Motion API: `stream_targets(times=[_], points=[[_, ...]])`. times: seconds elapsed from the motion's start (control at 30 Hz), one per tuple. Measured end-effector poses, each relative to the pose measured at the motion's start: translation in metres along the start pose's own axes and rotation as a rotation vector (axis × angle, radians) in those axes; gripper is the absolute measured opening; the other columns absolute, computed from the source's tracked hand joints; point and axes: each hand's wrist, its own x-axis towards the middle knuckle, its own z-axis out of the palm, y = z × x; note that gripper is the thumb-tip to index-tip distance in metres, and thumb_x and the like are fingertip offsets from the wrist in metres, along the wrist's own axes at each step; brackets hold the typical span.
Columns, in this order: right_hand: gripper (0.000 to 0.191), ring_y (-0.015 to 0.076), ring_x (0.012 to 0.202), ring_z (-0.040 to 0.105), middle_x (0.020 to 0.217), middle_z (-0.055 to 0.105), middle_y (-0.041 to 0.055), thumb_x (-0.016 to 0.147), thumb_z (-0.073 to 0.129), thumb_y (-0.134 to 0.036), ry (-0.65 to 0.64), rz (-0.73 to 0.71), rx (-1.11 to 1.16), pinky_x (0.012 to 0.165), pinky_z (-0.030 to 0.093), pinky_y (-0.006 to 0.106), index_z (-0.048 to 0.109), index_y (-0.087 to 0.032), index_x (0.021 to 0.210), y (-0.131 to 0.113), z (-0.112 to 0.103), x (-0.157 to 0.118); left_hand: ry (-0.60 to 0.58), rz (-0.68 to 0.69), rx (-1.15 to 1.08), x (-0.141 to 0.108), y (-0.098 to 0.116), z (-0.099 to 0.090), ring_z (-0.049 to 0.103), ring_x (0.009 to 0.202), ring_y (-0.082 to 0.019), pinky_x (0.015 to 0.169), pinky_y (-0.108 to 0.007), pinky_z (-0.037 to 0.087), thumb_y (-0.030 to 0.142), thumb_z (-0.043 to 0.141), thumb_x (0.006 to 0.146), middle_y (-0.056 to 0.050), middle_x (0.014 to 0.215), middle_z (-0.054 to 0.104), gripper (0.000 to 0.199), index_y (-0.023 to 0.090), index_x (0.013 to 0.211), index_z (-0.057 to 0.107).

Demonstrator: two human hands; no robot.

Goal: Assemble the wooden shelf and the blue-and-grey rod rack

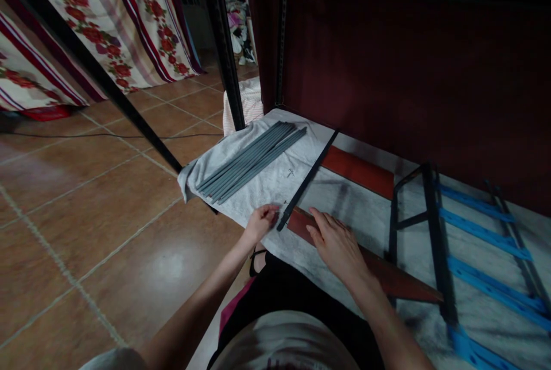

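Cloth (267, 186) is lying below; my right hand (336, 241) is resting unclasped on a likely stiff, edge-graspable panel (402, 279); left hand (260, 222), grip unclear.

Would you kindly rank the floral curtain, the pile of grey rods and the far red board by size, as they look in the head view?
By visible area:
1. Floral curtain
2. Pile of grey rods
3. Far red board

Grey rods (253, 162) looked smooth and matt; couldn't tell metal from plastic. Dark bar (309, 179) looked like matt metal. Red-brown panels (357, 172) looked smooth. Blue strips (482, 283) read as plastic. Cloth (365, 215) was rough-napped, floor tiles (167, 267) glossy.
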Motion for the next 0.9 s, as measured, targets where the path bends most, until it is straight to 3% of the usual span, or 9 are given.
stream_targets(times=[0.13,0.23,0.5,0.9], points=[[0.026,0.0208,0.089,0.065,0.099,0.069,0.0062,0.097,0.037,-0.032,-0.156,0.013,-0.02,0.072,0.04,0.03,0.058,-0.019,0.106,0.0,-0.004,0.019,-0.062,0.084,0.256,-0.008,-0.023,0.007,0.054,0.066,-0.012,0.062,-0.022,0.042,0.013,0.051,0.075,0.0,0.071,0.061,0.018,0.014,0.082,0.068],[0.022,0.0206,0.088,0.065,0.093,0.07,0.0054,0.096,0.04,-0.033,-0.221,0.005,-0.022,0.069,0.037,0.029,0.058,-0.02,0.093,0.001,-0.005,0.028,-0.058,0.17,0.44,-0.013,-0.03,0.012,0.056,0.073,-0.014,0.069,-0.024,0.045,0.009,0.052,0.073,-0.002,0.078,0.06,0.021,0.015,0.085,0.068],[0.023,0.0187,0.084,0.065,0.089,0.07,0.004,0.098,0.038,-0.034,-0.193,0.006,-0.01,0.067,0.033,0.029,0.056,-0.02,0.093,-0.002,-0.001,0.026,0.017,0.254,0.65,-0.014,-0.041,0.023,0.058,0.087,-0.018,0.081,-0.029,0.047,0.006,0.055,0.073,-0.007,0.092,0.06,0.032,0.015,0.101,0.065],[0.026,0.018,0.085,0.064,0.091,0.07,0.0048,0.098,0.034,-0.035,-0.201,0.063,0.01,0.07,0.033,0.028,0.056,-0.021,0.095,-0.001,-0.004,0.025,-0.013,0.105,0.635,-0.012,-0.025,0.028,0.063,0.087,-0.018,0.08,-0.026,0.048,0.012,0.062,0.072,-0.006,0.097,0.068,0.032,0.016,0.104,0.068]])
